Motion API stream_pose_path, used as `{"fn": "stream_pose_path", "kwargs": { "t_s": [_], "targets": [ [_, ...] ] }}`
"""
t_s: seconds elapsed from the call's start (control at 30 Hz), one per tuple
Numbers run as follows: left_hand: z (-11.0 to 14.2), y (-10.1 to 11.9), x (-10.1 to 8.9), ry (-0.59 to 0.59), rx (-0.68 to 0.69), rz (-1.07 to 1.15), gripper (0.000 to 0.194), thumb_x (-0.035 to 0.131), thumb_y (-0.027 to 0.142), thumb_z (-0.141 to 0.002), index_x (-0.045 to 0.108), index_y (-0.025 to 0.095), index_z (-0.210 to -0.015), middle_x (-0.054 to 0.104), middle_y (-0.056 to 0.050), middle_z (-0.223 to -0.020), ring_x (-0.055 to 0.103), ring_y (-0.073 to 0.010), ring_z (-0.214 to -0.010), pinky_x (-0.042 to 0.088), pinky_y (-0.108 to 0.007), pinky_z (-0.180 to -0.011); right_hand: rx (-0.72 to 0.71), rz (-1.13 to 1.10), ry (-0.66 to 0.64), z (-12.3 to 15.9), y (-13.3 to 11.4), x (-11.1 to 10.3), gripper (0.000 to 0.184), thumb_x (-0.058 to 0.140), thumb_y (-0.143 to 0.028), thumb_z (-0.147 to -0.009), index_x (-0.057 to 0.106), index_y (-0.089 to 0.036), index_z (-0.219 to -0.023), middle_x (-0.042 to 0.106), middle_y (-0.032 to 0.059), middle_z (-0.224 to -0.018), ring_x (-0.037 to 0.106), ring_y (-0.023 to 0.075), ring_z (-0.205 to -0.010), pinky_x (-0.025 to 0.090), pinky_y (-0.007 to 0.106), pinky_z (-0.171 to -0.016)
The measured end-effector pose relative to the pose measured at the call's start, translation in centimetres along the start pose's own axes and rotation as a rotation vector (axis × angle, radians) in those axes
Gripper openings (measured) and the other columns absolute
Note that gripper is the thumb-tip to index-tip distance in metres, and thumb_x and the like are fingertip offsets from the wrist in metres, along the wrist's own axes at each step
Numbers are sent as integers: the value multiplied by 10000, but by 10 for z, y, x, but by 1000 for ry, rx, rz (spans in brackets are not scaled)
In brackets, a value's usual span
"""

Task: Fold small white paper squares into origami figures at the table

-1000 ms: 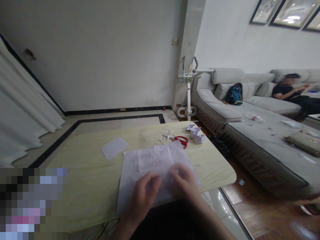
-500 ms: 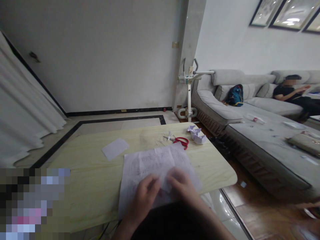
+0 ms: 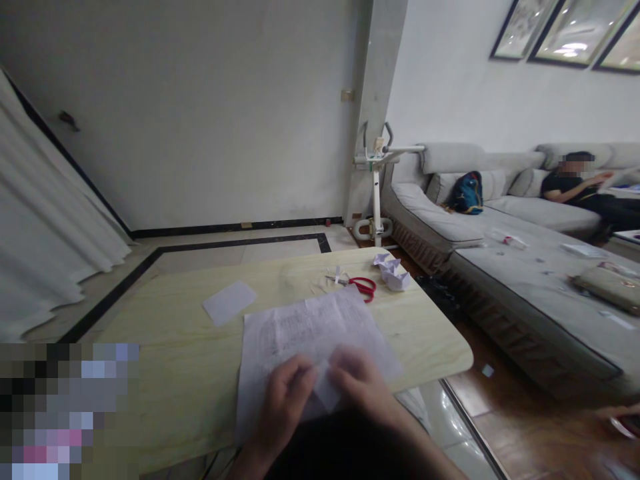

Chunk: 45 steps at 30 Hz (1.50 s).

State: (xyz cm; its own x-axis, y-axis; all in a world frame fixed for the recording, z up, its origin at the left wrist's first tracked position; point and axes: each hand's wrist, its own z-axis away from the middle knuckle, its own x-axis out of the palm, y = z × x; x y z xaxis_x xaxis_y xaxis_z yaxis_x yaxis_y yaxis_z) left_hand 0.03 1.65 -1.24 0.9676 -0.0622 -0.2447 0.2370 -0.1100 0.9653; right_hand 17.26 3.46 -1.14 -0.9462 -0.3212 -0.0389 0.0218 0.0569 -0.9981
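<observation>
Between my two hands is a small piece of white paper (image 3: 327, 390), its lower end coming to a point. My left hand (image 3: 289, 390) pinches its left side with curled fingers. On the other side my right hand (image 3: 356, 377) grips it, slightly blurred. Both hands are over a large printed sheet (image 3: 295, 327) with creases, spread on the pale wooden table (image 3: 170, 373). Beyond the sheet lie scissors with red handles (image 3: 364, 287), with thin paper scraps by the blades. Folded white paper pieces (image 3: 394, 275) stand to their right. A small blank sheet (image 3: 230, 302) lies at the left.
A grey sofa (image 3: 515, 293) runs along the right, with a blue backpack (image 3: 468, 192) on it. A person (image 3: 573, 187) sits at its far end. White exercise equipment (image 3: 377, 193) stands behind the table. A pale curtain (image 3: 50, 220) hangs at the left.
The small paper has tilted between my hands, and its pointed end now shows below my fingers. My hands stay in nearly the same place. The whole view has shifted slightly.
</observation>
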Motion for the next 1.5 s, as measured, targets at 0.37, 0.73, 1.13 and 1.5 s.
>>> {"fn": "stream_pose_path", "kwargs": {
  "t_s": [0.37,0.73,1.13,1.5],
  "targets": [
    [5,-6,15,79,-110,52,288,532,477,-841,637,223,-756,652,-7,-708,629,-204,-694,525,-251,-642,20,-83,24,-1,11,2,284,622,-415,-778,490,-180,-688,418,-41,-632,384,128,-610,325,250,-566],
    [10,-30,13,218,-250,50,420,649,495,-728,677,190,-1014,737,-90,-1056,656,-301,-1045,548,-335,-856,25,-78,45,1,-5,6,297,630,-438,-795,520,-177,-705,458,-35,-644,421,132,-620,352,251,-575],
    [2,-14,10,-40,-268,84,326,624,520,-769,663,196,-771,697,-36,-693,673,-224,-670,545,-284,-598,123,-108,37,-5,7,1,235,620,-393,-759,528,-194,-674,468,-31,-638,442,143,-634,370,240,-568],
    [7,-4,11,92,-294,142,336,661,483,-726,699,201,-905,718,-44,-762,681,-251,-755,546,-308,-668,97,-46,0,-5,-5,3,269,616,-407,-780,513,-194,-653,450,-32,-621,424,144,-631,358,243,-561]
  ]
}}
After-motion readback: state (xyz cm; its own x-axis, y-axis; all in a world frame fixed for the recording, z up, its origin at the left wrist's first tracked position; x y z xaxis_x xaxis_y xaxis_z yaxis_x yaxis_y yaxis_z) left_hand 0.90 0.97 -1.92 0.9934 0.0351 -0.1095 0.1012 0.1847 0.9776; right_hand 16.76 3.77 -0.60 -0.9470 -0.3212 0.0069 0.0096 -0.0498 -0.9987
